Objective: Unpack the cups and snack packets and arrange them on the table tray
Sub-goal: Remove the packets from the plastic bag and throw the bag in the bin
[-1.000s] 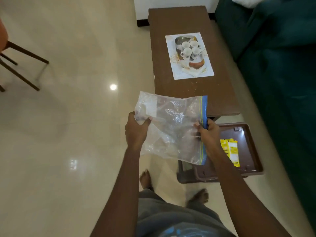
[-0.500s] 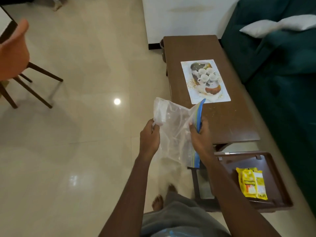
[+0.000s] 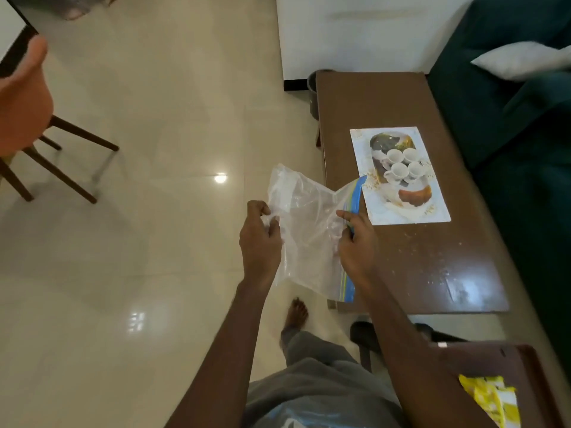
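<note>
I hold an empty clear zip bag (image 3: 306,223) with a blue seal strip in front of me. My left hand (image 3: 259,239) pinches its left side and my right hand (image 3: 358,242) grips the sealed edge. On the brown coffee table (image 3: 417,267) lies a patterned tray (image 3: 398,176) with several white cups (image 3: 403,165) and a brown snack packet (image 3: 415,194) on it. A yellow snack packet (image 3: 491,400) lies in a brown tray (image 3: 531,366) at the lower right.
A dark green sofa (image 3: 509,125) with a white cushion (image 3: 522,58) runs along the table's right side. An orange chair (image 3: 27,112) with wooden legs stands at the left on the glossy tiled floor (image 3: 139,242). My bare foot (image 3: 295,316) is beside the table's near end.
My view has swung right and nearer to the table. My hands have drawn closer together, so the bag is crumpled instead of stretched flat. The brown tray has slid toward the lower right corner.
</note>
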